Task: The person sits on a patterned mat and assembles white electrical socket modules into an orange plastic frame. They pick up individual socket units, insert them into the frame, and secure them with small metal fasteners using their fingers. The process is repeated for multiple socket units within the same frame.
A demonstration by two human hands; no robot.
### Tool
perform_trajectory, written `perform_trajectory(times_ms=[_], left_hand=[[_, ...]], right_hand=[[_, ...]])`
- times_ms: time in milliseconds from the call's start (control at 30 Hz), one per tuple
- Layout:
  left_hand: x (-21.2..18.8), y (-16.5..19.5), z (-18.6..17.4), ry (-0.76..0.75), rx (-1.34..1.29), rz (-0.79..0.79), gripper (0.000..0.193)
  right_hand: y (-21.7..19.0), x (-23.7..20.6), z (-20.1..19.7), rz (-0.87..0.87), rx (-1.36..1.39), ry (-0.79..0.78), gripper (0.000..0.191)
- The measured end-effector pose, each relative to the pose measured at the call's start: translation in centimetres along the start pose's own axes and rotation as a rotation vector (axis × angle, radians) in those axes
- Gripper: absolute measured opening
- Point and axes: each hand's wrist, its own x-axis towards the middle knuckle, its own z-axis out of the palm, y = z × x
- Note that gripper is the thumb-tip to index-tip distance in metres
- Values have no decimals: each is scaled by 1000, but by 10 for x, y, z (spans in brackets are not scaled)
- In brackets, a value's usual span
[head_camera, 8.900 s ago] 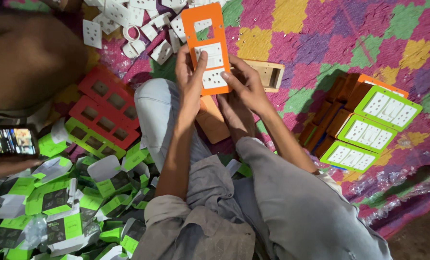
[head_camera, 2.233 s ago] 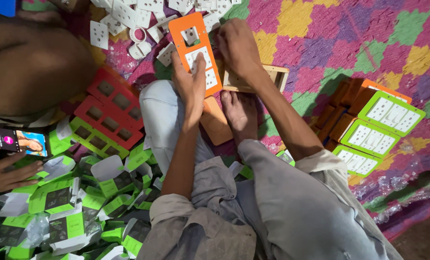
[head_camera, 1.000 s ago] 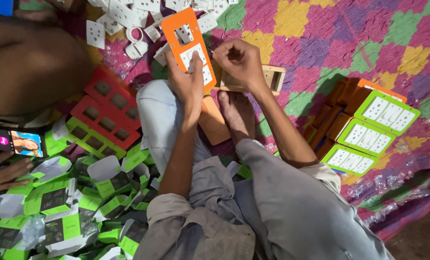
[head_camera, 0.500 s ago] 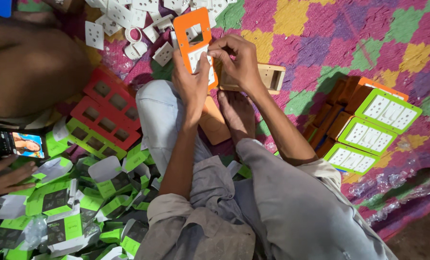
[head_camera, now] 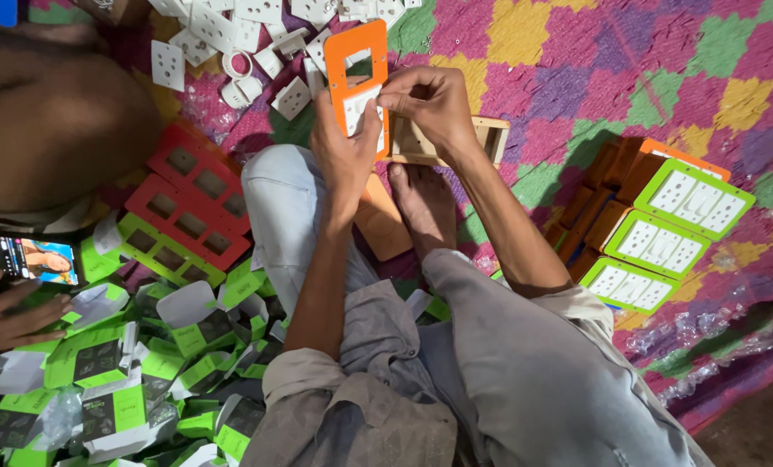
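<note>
The right hand [head_camera: 429, 99] pinches a small white socket insert [head_camera: 365, 108] between thumb and forefinger, pressing it against the middle of an orange plastic frame [head_camera: 358, 78]. The left hand [head_camera: 345, 151] grips the lower part of that frame from below, fingers curled closed around its edge, thumb against the front. The frame is upright above the person's knees, its upper cut-out empty. Compared with half a second earlier, the frame sits at nearly the same height, and the right fingers have moved from its side onto the white insert. Just behind the right hand lies a wooden block [head_camera: 455, 138] on the patchwork quilt [head_camera: 577, 60]. The person's bare foot [head_camera: 425, 203] rests below it. Loose white socket plates [head_camera: 239, 26] are scattered beyond the frame. Red frames [head_camera: 192, 195] lie to the left; green-framed finished boards [head_camera: 663, 242] are stacked to the right. Green folded cartons [head_camera: 118, 363] pile up lower left, where another person's hand [head_camera: 10, 316] holds a phone [head_camera: 23, 259].
</note>
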Motion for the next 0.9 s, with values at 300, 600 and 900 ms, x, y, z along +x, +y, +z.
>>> perform_trajectory(times_ms=[300,600,900], left_hand=[[2,-4,-9,-31,33,29,31],[7,-6,-18,-48,8,36,28],[15,-13,-19,44,58,10,30]], right_hand=[[17,4,7,24,39,33,8],[14,9,17,28,49,29,8],[14,13,41,29,95,82,8]])
